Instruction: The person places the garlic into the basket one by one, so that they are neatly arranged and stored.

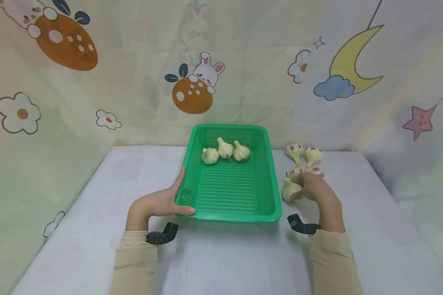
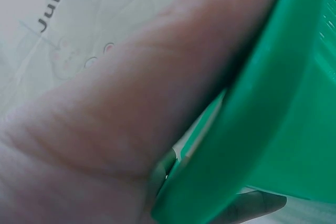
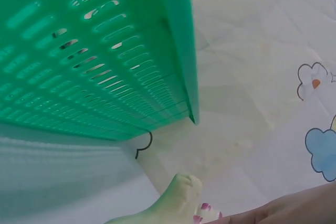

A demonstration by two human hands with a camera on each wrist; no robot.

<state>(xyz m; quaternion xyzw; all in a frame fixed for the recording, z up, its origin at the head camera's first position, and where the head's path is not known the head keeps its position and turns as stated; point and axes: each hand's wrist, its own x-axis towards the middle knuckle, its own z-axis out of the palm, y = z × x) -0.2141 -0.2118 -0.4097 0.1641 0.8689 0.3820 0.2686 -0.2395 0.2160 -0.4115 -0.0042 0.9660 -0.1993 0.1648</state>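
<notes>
A green plastic basket (image 1: 225, 217) stands in the middle of the table, with three pale garlic bulbs (image 1: 225, 148) lying at its far end. My left hand (image 1: 158, 203) grips its near left corner, the thumb on the rim. In the left wrist view fingertips (image 2: 257, 203) show beneath the basket. Right of the basket, my right hand (image 1: 315, 188) pinches a garlic bulb (image 1: 290, 190) between thumb and fingers. In the right wrist view this bulb (image 3: 176, 203) is only partly visible, along the lower edge.
Several purple-marked garlic bulbs (image 1: 313, 155) lie beyond my right hand, near the table's back edge; some are partly hidden by the hand. A patterned cloth (image 1: 251, 82) hangs behind the white-covered table (image 1: 236, 262). The basket's right wall rises close to the right hand.
</notes>
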